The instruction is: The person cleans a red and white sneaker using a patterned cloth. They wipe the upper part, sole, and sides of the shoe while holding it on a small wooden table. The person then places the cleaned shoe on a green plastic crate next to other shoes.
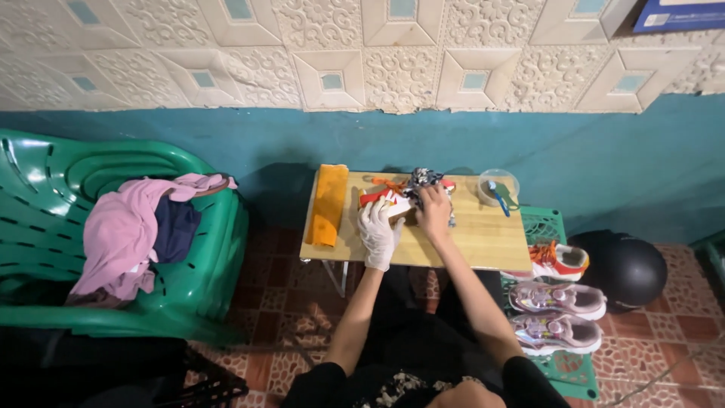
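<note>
White glove on my left hand, which is wrapped around a red and white shoe lying on the wooden table. My bare right hand presses a patterned cloth against the shoe's top, fingers closed on it. An orange towel lies at the table's left, a clear bowl at its right.

Small wooden desk on tiled floor. On it: folded orange cloth at left, shoe and patterned rag mid-back, clear bowl with brush at right.
</note>
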